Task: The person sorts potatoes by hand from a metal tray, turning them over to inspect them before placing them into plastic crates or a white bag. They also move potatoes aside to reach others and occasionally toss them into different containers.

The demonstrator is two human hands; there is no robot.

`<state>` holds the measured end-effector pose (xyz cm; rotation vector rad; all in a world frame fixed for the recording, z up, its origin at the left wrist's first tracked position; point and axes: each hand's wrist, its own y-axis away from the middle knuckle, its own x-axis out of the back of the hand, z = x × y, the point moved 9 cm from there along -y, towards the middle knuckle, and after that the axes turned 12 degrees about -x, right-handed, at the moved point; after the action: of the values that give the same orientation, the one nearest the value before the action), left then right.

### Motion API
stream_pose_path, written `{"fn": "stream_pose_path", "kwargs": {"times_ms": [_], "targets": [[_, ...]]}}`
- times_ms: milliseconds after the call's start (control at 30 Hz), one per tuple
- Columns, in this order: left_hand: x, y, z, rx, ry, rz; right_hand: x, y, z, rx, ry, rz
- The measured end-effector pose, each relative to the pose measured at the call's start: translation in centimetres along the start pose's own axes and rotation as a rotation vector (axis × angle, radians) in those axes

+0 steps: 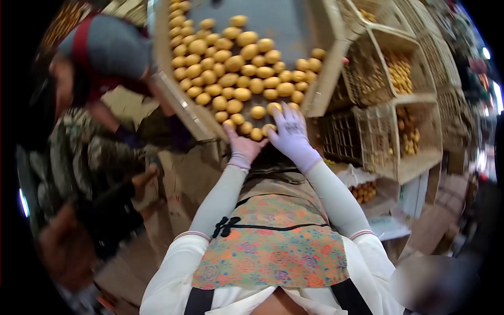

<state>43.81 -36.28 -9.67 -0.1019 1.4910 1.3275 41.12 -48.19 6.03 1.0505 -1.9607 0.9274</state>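
Note:
Many smooth, oval, yellow-brown potatoes (234, 63) lie on a grey sorting table (273, 21) with raised wooden sides, thinning out toward its narrow near end. My left hand (244, 146) is at that near end, thumb and fingers apart around the left side of the nearest potatoes. My right hand (292, 134), in a pale lavender glove, lies with fingers stretched over the potatoes at the right, its thumb beside a potato (256, 134). Both hands are low against the front row, with neither wrapped round a single piece.
Plastic crates (375, 128) holding more of the yellow produce stand stacked on the right. An open box (386, 202) with orange-yellow pieces sits below them. At the left, a person (107, 47) in grey and red bends beside the table's wooden side (184, 107). Filled sacks (102, 157) lie behind.

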Motion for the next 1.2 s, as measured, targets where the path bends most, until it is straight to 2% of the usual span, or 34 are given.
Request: {"fn": "stream_pose_path", "kwargs": {"times_ms": [33,100,133,167,200,233,267,300,367,433,467,500,567,633,700,733,767,833,867,900,967,1033,1100,1167,1200], "targets": [[2.4,-1.7,-0.5,0.046,0.044,-0.049,-1.2,2.1,0.2,0.065,0.043,-0.008],[3.2,-1.3,-0.8,0.207,0.198,0.091,-4.0,5.6,-0.5,0.067,-0.091,-0.461],[2.9,-1.6,-0.4,0.142,0.084,-0.044,-4.4,6.4,-0.4,-0.021,-0.117,-0.532],[2.3,-1.4,-0.1,0.075,-0.037,-0.175,-5.0,6.6,0.1,-0.089,-0.182,-0.487],[3.2,-1.6,-0.4,0.119,0.030,-0.154,-5.0,5.9,0.3,-0.094,-0.144,-0.370],[2.5,-0.8,-0.1,0.042,-0.041,-0.089,-4.3,4.6,-0.4,-0.104,-0.108,-0.249],[2.5,-1.0,0.1,0.019,0.005,-0.108,-3.8,3.2,-1.5,-0.043,-0.115,-0.189],[2.5,-1.2,0.3,-0.002,0.050,-0.130,-4.5,2.0,-1.8,-0.039,0.014,-0.276],[1.4,-1.0,0.8,-0.042,0.048,-0.115,-8.8,2.5,-0.4,-0.031,0.092,-0.614],[1.5,-1.6,-1.1,0.210,0.305,-0.175,-8.2,0.3,-1.1,-0.034,0.021,-0.561],[2.3,-1.9,-0.9,0.207,-0.001,-0.145,-7.7,-1.1,-1.8,-0.038,-0.055,-0.513],[2.6,-1.9,-0.4,0.127,-0.183,-0.144,-6.0,-3.1,-2.1,0.007,0.012,-0.235],[3.3,-2.1,-0.8,0.103,-0.257,-0.126,-7.9,-5.2,-1.6,-0.028,0.291,-0.162],[1.9,-1.4,0.1,0.110,-0.172,-0.185,-9.4,-4.7,-2.1,-0.036,0.484,-0.300],[0.1,-0.9,0.4,0.131,-0.104,-0.178,-10.6,-5.1,-0.9,-0.092,0.334,-0.410],[-0.2,-1.1,0.3,0.140,-0.004,-0.157,-10.1,-5.5,-0.7,-0.097,0.381,-0.313],[-0.4,-1.2,0.2,0.151,0.096,-0.130,-10.5,-5.9,-0.6,-0.104,0.389,-0.317],[-0.6,-1.8,0.2,0.145,0.103,-0.085,-11.2,-8.0,-0.7,-0.101,0.378,-0.294],[-0.2,-2.2,0.3,0.133,0.031,-0.020,-11.7,-9.2,-0.5,-0.160,0.381,-0.431],[0.4,-2.4,0.5,0.118,-0.042,0.044,-11.2,-10.3,-0.8,-0.161,0.382,-0.432],[-0.2,-1.7,0.8,0.107,-0.064,0.001,-11.7,-10.8,-0.5,-0.169,0.363,-0.592],[-0.6,-1.6,0.9,0.098,-0.056,-0.113,-7.6,-11.0,-1.9,-0.018,0.270,-0.358],[0.4,-2.5,0.4,0.116,0.047,-0.088,-3.2,-10.3,-1.9,0.002,0.434,-0.382],[0.1,-3.1,0.0,0.068,-0.007,-0.302,-5.3,-8.8,3.6,-0.107,0.779,-0.552],[-0.1,-3.2,0.1,0.067,0.027,-0.228,-5.8,-8.4,4.3,-0.050,0.814,-0.427]]}}
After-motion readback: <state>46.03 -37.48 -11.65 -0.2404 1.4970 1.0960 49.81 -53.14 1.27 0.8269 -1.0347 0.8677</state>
